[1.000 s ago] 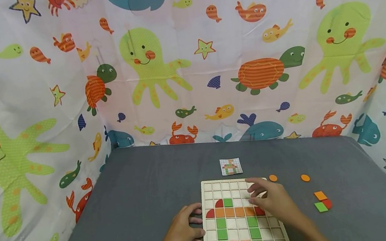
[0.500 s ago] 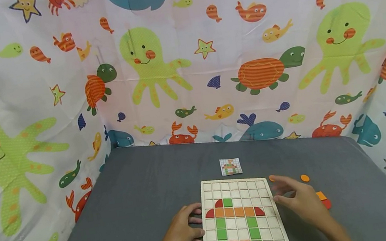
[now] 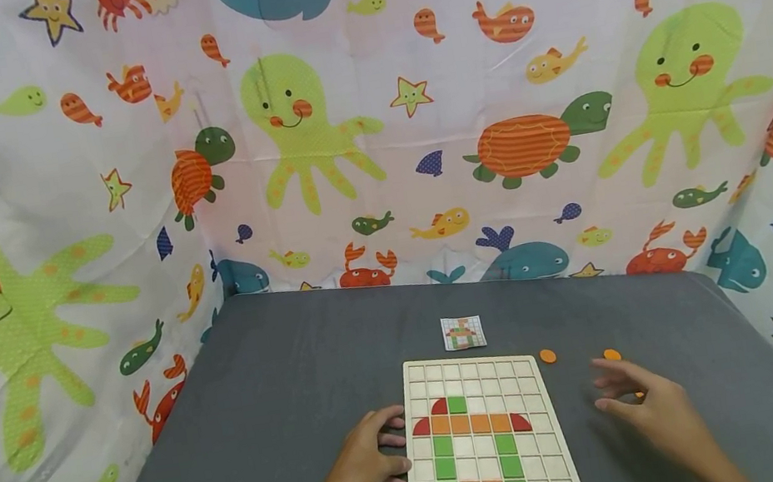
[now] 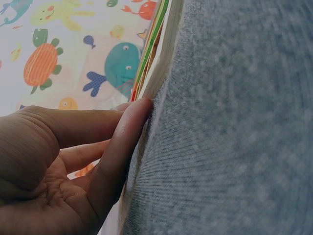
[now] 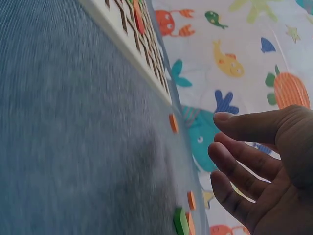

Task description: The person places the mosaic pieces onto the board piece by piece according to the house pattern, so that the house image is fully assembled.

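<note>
A pale wooden grid board [image 3: 537,470] bears a pattern of green, orange and red tiles. At its left edge, my left hand [image 3: 367,461] touches the side with spread fingertips and thumb; the left wrist view shows the thumb right at the edge. My right hand [image 3: 651,405] hovers right of the board, thumb and fingers apart with nothing between them. It overlaps the loose tiles, leaving a round orange disc [image 3: 612,355] showing beyond its fingers. In the right wrist view, a green tile [image 5: 181,221] lies below the fingers, beside orange pieces.
Another orange disc [image 3: 547,356] lies near the board's top right corner. A small pattern card [image 3: 463,332] sits behind the board on the grey tabletop [image 3: 300,364]. A sea-animal print curtain [image 3: 383,216] closes off the back and sides.
My right hand has left the board and moved rightward, past the nearer disc, to over the loose tiles. My left hand stays at the board's edge.
</note>
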{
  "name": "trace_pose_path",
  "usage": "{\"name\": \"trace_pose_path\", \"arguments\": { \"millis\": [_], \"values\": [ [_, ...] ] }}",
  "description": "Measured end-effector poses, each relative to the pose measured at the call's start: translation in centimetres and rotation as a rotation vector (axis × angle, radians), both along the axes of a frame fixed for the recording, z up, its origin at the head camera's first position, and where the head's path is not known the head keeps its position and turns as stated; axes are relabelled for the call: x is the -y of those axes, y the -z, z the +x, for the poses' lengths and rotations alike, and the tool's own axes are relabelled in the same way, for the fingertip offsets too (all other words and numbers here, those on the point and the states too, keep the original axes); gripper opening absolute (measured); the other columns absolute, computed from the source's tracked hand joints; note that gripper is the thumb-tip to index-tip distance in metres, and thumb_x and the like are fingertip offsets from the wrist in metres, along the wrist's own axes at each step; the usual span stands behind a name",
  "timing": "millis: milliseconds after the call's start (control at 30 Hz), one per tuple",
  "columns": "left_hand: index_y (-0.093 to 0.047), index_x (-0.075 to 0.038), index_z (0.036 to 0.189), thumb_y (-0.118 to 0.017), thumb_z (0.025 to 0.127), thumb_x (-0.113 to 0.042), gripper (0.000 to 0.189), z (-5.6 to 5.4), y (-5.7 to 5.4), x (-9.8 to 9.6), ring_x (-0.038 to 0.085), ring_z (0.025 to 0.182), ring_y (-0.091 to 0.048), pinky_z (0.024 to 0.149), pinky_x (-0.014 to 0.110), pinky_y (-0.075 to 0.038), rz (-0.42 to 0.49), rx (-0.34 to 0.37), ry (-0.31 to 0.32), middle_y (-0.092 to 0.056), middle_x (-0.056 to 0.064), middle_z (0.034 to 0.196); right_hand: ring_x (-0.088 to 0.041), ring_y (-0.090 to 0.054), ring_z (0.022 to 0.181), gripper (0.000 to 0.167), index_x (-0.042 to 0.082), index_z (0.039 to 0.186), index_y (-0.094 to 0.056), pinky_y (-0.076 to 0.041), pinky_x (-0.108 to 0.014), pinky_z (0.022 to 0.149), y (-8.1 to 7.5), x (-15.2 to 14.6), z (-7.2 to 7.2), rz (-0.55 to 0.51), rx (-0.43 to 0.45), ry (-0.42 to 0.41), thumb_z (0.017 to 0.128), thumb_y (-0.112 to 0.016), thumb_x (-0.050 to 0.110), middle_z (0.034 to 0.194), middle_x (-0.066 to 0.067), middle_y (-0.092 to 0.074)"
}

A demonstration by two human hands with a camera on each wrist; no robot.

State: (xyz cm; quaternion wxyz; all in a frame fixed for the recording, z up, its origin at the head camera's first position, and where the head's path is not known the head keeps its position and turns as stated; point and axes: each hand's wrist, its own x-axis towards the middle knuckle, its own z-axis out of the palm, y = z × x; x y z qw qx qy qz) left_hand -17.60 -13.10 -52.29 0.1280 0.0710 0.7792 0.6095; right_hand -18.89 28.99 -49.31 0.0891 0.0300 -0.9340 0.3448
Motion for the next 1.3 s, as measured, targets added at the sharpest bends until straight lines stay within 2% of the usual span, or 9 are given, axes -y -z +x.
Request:
{"name": "trace_pose_path", "arguments": {
  "millis": [167, 333, 433, 667, 900, 1100, 1300],
  "values": [
    [-0.055, -0.001, 0.149, -0.079, 0.079, 0.017, 0.077, 0.0, 0.0, 0.0, 0.03, 0.113, -0.064, 0.058, 0.04, -0.067, 0.0, 0.007, -0.003, -0.057, 0.016, 0.135, -0.007, -0.071, 0.084, 0.06, 0.003, 0.141, -0.064, -0.057, -0.02, 0.069, 0.0, -1.8, 0.2, 0.022, 0.062, 0.022, 0.087, -0.087, 0.009, 0.11, -0.012, -0.079],
    [-0.054, 0.0, 0.15, -0.079, 0.079, 0.017, 0.077, 0.0, -0.1, 0.0, 0.03, 0.113, -0.064, 0.058, 0.039, -0.067, 0.008, 0.002, -0.004, -0.057, 0.017, 0.136, -0.008, -0.071, 0.084, 0.061, 0.001, 0.141, -0.063, -0.059, -0.019, 0.069, 0.3, -3.5, 0.4, 0.037, 0.086, 0.034, 0.084, -0.087, 0.002, 0.111, -0.016, -0.077],
    [-0.054, 0.0, 0.15, -0.079, 0.079, 0.017, 0.077, 0.0, -0.1, 0.0, 0.031, 0.113, -0.064, 0.058, 0.039, -0.067, 0.008, 0.003, -0.005, -0.056, 0.017, 0.136, -0.014, -0.072, 0.085, 0.063, -0.001, 0.141, -0.063, -0.06, -0.021, 0.069, 0.5, -4.3, 0.5, 0.064, 0.093, 0.031, 0.083, -0.087, -0.002, 0.112, -0.017, -0.076],
    [-0.055, 0.0, 0.149, -0.079, 0.078, 0.018, 0.078, -0.1, 0.1, 0.0, 0.03, 0.112, -0.064, 0.058, 0.04, -0.067, 0.002, 0.01, -0.008, -0.057, 0.017, 0.135, -0.022, -0.072, 0.088, 0.061, -0.004, 0.139, -0.063, -0.065, -0.038, 0.07, 0.5, -5.4, 0.5, 0.098, 0.153, 0.032, 0.082, -0.084, -0.008, 0.111, -0.02, -0.076],
    [-0.055, 0.0, 0.149, -0.079, 0.078, 0.018, 0.078, 0.0, 0.1, 0.0, 0.03, 0.112, -0.064, 0.058, 0.04, -0.067, 0.003, 0.006, -0.01, -0.057, 0.017, 0.135, -0.027, -0.071, 0.095, 0.057, 0.0, 0.139, -0.065, -0.064, -0.052, 0.078, 0.8, -5.9, 0.0, 0.108, 0.269, 0.028, 0.085, -0.084, -0.003, 0.121, -0.024, -0.074],
    [-0.054, 0.0, 0.149, -0.079, 0.078, 0.018, 0.078, 0.0, 0.0, -0.1, 0.03, 0.113, -0.064, 0.058, 0.041, -0.067, 0.006, 0.013, -0.007, -0.057, 0.017, 0.135, -0.023, -0.069, 0.091, 0.055, 0.0, 0.135, -0.068, -0.062, -0.055, 0.078, 1.3, -6.1, -0.3, 0.157, 0.248, 0.022, 0.083, -0.086, -0.001, 0.112, -0.017, -0.076],
    [-0.054, 0.001, 0.149, -0.079, 0.078, 0.018, 0.078, 0.0, -0.1, -0.1, 0.03, 0.113, -0.064, 0.058, 0.041, -0.067, 0.006, 0.01, -0.009, -0.056, 0.017, 0.135, -0.022, -0.067, 0.089, 0.055, 0.001, 0.134, -0.069, -0.062, -0.048, 0.075, 1.5, -6.3, -0.3, 0.163, 0.237, 0.009, 0.083, -0.087, 0.001, 0.106, -0.011, -0.075]
  ]
}}
